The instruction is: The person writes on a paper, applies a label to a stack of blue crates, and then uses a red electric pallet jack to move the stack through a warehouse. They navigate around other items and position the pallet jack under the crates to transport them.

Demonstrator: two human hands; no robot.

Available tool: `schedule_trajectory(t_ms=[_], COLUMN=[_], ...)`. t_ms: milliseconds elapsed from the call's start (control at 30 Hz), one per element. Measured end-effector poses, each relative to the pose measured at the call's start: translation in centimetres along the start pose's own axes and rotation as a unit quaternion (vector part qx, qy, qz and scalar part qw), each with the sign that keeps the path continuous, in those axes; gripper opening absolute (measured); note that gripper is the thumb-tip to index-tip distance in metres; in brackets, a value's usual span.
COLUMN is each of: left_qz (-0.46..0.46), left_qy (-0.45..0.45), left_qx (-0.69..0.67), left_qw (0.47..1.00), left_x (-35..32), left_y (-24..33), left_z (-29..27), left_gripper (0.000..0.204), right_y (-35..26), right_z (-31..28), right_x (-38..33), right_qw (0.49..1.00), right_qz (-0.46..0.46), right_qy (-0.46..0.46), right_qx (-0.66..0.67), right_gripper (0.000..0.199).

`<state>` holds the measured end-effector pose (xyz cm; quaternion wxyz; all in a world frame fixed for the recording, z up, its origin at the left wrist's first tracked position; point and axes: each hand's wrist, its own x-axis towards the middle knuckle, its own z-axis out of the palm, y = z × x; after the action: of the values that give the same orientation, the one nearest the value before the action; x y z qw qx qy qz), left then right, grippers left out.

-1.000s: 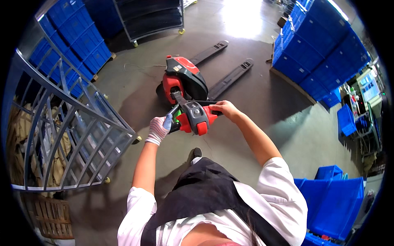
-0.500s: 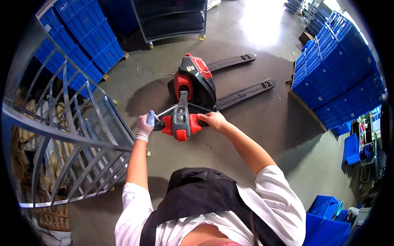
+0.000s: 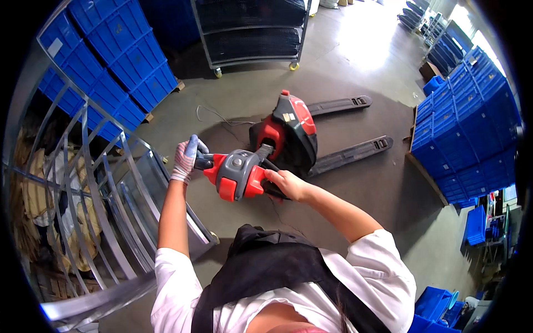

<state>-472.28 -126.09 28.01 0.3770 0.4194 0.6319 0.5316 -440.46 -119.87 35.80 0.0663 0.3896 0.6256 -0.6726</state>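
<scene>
Red-and-grey plastic tiller head [image 3: 239, 174] has swung: left end now farther out, right end drawn in, versus near-level half a second ago. Grip: striped-gloved left hand [image 3: 185, 161] and bare right hand [image 3: 287, 185] both closed on it. Red-and-black pallet truck [image 3: 297, 136] sits ahead on smooth grey floor [image 3: 239, 97], likely mid-steer.

Standing in here, it's mostly smooth grey floor [image 3: 344, 77], with a big white patch of glare [image 3: 363, 33] washing out the far end. Tall stacks of blue rectangular plastic crates [image 3: 119, 39] on the left, another block of blue plastic crates [image 3: 469, 133] on the right, sitting on a flat wooden pallet [image 3: 427, 180]. Far side's got a grey metal-framed cart [image 3: 255, 62] with yellow casters [image 3: 294, 66]. Oh, and a barred silver metal rack [image 3: 105, 297] near the left-hand crates.
</scene>
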Motion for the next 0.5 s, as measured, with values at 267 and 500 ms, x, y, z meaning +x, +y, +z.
schedule_trajectory(t_ms=[267,500], left_qz=[0.003,0.041], left_qy=[-0.058,-0.126], left_qx=[0.013,0.002], left_qw=[0.998,0.991], left_x=[9.6,16.6], left_y=[2.8,6.3], left_z=[-0.9,2.3], left_gripper=[0.06,0.057], right_y=[-4.6,-9.1], right_z=[-3.6,-10.6], right_x=[3.3,3.8], right_qw=[0.991,0.982], right_qz=[-0.008,0.027], right_qy=[0.017,0.057], right_qx=[0.136,0.175], right_gripper=[0.055,0.053])
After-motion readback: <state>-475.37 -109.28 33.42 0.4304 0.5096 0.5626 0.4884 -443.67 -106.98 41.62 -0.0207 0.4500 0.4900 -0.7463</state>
